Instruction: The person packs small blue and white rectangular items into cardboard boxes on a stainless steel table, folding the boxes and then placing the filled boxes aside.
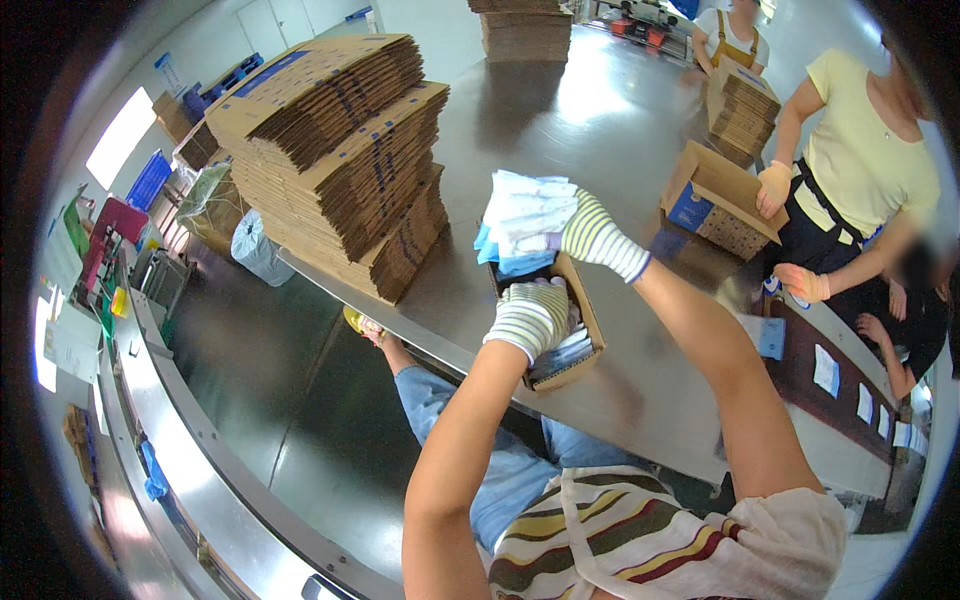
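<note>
Packet bundle (530, 210) at the box (574, 373)

I have the right hand (602, 240) clasped on the packet bundle at the box's far end. The left hand (530, 316) is inside; I can't tell whether it grips anything. The box stands by the near edge of the worktop (655, 365).

- A factory packing room, with a wide metal bench (510, 125).
- Flattened cartons (340, 165) stand piled at the bench's left edge.
- A conveyor belt (800, 352) bears packets (827, 371) beside its near right corner.
- A gloved worker (865, 140) stands at its right edge.
</note>
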Demonstrator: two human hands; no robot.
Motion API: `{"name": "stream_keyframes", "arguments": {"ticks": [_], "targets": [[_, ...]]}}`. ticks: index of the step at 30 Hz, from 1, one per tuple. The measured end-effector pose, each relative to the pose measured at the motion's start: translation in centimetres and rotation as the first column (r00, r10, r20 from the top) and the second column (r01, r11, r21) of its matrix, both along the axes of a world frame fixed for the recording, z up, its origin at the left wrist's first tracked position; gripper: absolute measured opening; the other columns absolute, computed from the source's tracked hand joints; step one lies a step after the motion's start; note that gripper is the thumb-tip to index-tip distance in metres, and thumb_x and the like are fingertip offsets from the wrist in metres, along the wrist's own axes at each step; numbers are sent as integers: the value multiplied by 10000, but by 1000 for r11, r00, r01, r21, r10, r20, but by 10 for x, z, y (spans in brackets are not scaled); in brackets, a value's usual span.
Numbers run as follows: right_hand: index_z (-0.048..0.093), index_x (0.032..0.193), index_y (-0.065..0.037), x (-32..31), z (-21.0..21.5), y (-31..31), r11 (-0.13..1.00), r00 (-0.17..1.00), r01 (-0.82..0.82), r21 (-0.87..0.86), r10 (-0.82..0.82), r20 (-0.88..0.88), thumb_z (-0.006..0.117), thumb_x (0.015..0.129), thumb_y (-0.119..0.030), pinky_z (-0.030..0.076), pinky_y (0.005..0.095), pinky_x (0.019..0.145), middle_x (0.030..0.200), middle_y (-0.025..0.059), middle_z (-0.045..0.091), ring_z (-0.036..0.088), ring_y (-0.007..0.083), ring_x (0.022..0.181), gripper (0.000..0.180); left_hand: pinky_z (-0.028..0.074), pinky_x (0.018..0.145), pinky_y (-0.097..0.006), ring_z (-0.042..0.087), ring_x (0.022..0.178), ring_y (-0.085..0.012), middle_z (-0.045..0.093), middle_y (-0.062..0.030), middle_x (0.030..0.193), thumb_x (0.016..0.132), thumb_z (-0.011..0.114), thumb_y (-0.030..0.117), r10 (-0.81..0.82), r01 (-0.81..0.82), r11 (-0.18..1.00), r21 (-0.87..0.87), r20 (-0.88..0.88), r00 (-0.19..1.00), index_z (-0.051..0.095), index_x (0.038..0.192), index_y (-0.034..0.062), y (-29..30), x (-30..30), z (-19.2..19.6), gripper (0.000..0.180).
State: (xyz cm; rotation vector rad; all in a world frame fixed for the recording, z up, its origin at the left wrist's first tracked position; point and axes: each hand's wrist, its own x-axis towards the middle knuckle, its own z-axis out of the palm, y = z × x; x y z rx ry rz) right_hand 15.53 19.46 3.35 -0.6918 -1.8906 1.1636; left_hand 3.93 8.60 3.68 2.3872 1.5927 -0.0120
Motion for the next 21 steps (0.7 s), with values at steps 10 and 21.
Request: {"name": "stream_keyframes", "arguments": {"ticks": [10, 21], "targets": [[566, 1174, -51, 29, 19, -10, 948, 804, 108, 298, -260, 534, 721, 658, -468, 287, 333, 1067, 1171, 157, 586, 533, 254, 1096, 681, 499, 757, -438, 631, 856, -357, 652, -205, 896, 854, 514, 382, -73, 75, 996, -46, 25, 997, 548, 1036, -39, 2, 0, 6, 460], [535, 1191, -72, 26, 63, -44, 846, 726, -71, 528, -319, 609, 753, 645, -160, 385, 394, 1000, 1179, 164, 562, 506, 332, 1127, 595, 496, 802, -443, 623, 919, -354, 652, -189, 956, 854, 500, 388, -62, 57, 996, -74, -64, 996, 576, 1084, 11, -3, 5, 10, 448]]}}
